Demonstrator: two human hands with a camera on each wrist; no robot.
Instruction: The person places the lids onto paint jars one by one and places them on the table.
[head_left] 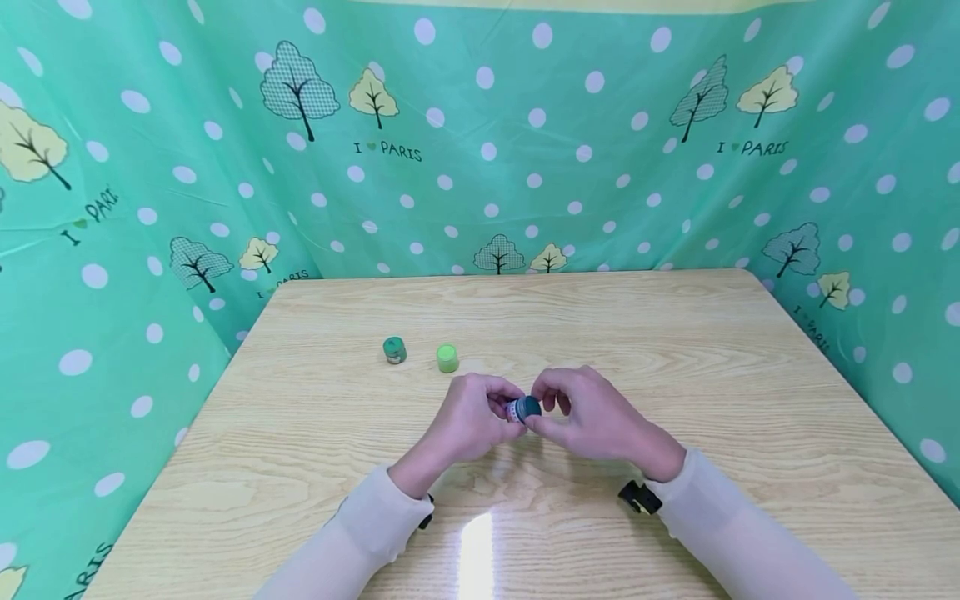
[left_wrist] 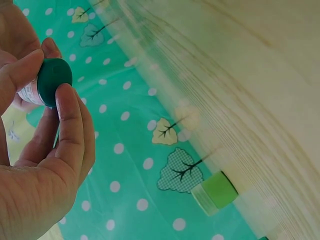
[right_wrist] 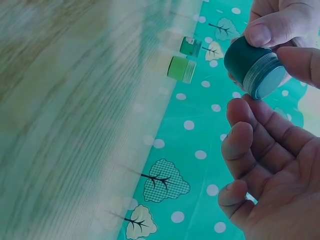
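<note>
A small paint jar [head_left: 527,407] with dark teal paint and a printed label is held above the table between both hands. My left hand [head_left: 474,419] grips its body, with the thumb on one side and the fingers on the other. In the right wrist view the clear lid end of the jar [right_wrist: 262,77] faces my right hand [head_left: 596,417]. The right thumb and forefinger pinch that end from opposite sides, while the other fingers curl loosely away. Whether the lid sits loose or tight cannot be told.
Beyond the left hand stand a light green jar [head_left: 447,359] and a dark green jar [head_left: 394,350], a short gap apart. The wooden table [head_left: 637,325] runs back to a green dotted curtain [head_left: 457,200]. Black wrist straps [head_left: 640,497] show at the cuffs.
</note>
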